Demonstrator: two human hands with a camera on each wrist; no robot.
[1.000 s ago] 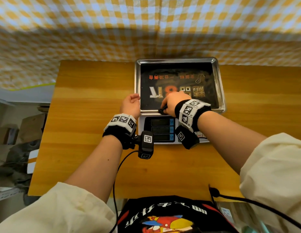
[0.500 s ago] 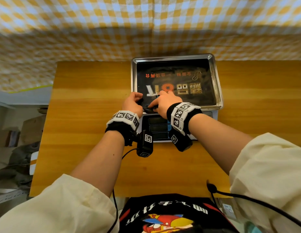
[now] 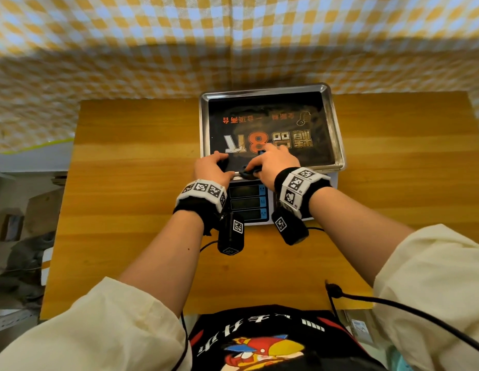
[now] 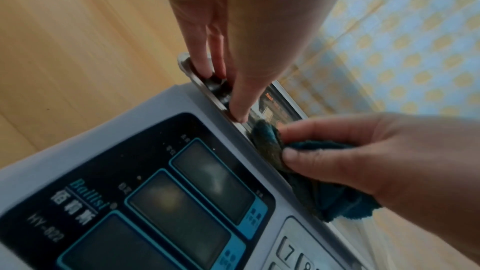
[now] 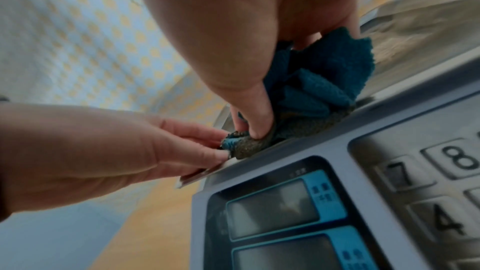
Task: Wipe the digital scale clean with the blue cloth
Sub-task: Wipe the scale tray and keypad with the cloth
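A digital scale (image 3: 247, 202) with a steel tray (image 3: 337, 135) stands on the wooden table. Its tray carries a black printed film. My right hand (image 3: 270, 163) grips the bunched blue cloth (image 3: 246, 174) and presses it on the tray's near rim, just above the displays. The right wrist view shows the cloth (image 5: 324, 73) folded under my thumb, its lower part soiled grey. My left hand (image 3: 213, 166) holds the tray's near-left corner. In the left wrist view its fingers (image 4: 207, 69) lie inside the rim and its thumb rests on the rim, close to the cloth (image 4: 270, 147).
The wooden table (image 3: 126, 183) has bare surface left, right and in front of the scale. A checked yellow cloth (image 3: 152, 49) hangs behind. The scale's keypad (image 5: 428, 182) sits right of the displays. A black cable (image 3: 393, 303) runs across the near right edge.
My left hand has shifted from beside the tray onto its near-left corner. My right hand with the cloth stays at the near rim, moving only slightly.
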